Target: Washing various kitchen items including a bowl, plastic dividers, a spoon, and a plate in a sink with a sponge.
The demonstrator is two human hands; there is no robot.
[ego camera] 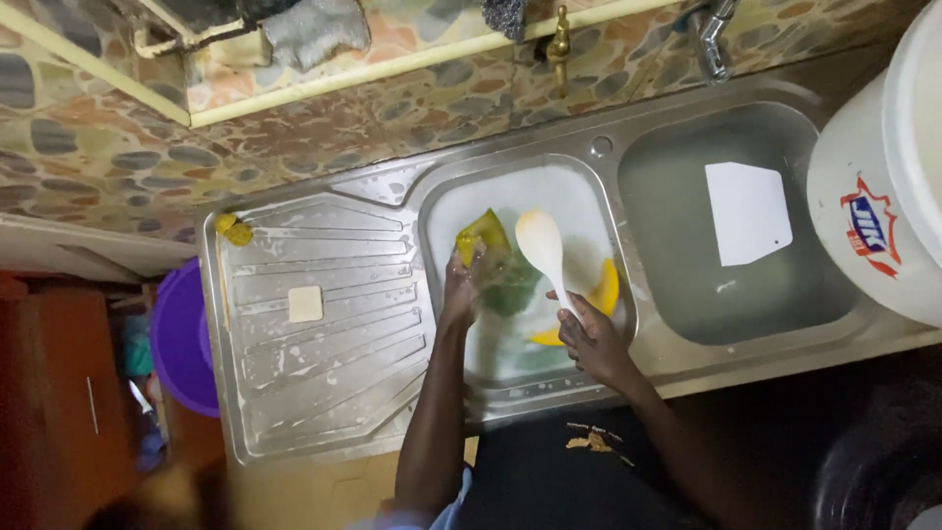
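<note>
Around the soapy basin (pixel 589 196) you have a soap bar (pixel 305 304) on the drainboard beside it, a white bucket (pixel 883 177) past the second basin. Over the basin, your right hand (pixel 589 339) fingers wrap the white spoon (pixel 542 250) handle; your left hand (pixel 459 290) fingers pinch the sponge (pixel 483 236), just beside the spoon's bowl.

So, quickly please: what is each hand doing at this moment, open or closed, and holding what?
Left hand: closed on a yellow-green sponge over the soapy basin.
Right hand: closed on the handle of a white spoon.
</note>
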